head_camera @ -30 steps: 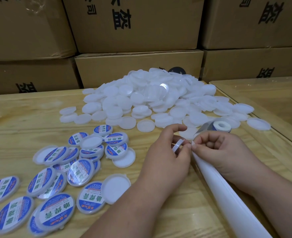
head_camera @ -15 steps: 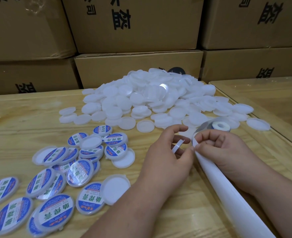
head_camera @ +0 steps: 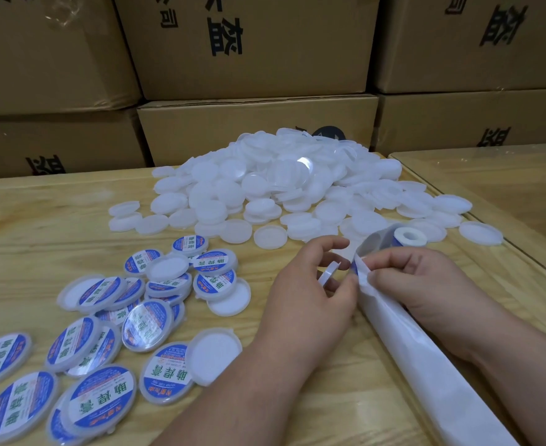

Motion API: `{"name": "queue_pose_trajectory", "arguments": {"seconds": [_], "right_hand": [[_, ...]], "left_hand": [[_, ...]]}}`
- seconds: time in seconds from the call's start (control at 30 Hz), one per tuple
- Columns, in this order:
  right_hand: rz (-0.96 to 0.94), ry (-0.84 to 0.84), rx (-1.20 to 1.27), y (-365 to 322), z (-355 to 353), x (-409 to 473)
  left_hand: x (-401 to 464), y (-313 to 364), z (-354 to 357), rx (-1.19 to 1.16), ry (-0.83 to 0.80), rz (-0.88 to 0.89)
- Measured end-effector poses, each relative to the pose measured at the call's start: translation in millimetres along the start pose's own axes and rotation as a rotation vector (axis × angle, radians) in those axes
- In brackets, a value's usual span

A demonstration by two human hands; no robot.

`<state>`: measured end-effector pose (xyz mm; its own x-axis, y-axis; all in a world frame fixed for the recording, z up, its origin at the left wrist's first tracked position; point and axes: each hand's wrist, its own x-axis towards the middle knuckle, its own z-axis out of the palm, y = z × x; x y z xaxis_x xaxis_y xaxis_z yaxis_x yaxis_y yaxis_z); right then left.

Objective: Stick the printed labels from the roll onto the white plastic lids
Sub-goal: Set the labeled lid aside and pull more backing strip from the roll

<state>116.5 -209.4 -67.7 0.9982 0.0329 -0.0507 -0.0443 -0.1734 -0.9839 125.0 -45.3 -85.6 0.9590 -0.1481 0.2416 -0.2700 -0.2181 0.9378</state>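
Note:
My left hand [head_camera: 310, 291] holds a bare white lid [head_camera: 328, 272] on edge between its fingers. Right beside it, my right hand [head_camera: 423, 281] pinches the white backing strip [head_camera: 426, 358] where a blue-edged label [head_camera: 355, 268] peels away from it. The strip runs from the label roll [head_camera: 405, 237] under my right hand toward the lower right. A big heap of bare white lids [head_camera: 281, 185] lies behind the hands. Labelled lids [head_camera: 104, 336] with blue and white prints are scattered at the left front.
All this lies on a light wooden table [head_camera: 40, 226]. Stacked cardboard boxes [head_camera: 252, 49] wall off the back. A second table with a glass top [head_camera: 506, 181] adjoins at the right, its edge close to the roll.
My hands have drawn slightly apart. The backing strip has bent back over my right fingers, and the blue edge of a label now shows at the fold.

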Motion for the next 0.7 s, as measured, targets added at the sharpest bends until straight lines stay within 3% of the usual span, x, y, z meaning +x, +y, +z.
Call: {"name": "queue_pose_trajectory", "arguments": {"seconds": [0.43, 0.7], "right_hand": [[-0.060, -0.054, 0.015, -2.1, 2.2, -2.0], [-0.048, -0.016, 0.045, 3.7, -0.6, 2.4]], "left_hand": [[-0.5, 0.4, -1.6, 0.021, 0.023, 0.006], [2.0, -0.7, -1.7, -0.068, 0.137, -0.039]]}}
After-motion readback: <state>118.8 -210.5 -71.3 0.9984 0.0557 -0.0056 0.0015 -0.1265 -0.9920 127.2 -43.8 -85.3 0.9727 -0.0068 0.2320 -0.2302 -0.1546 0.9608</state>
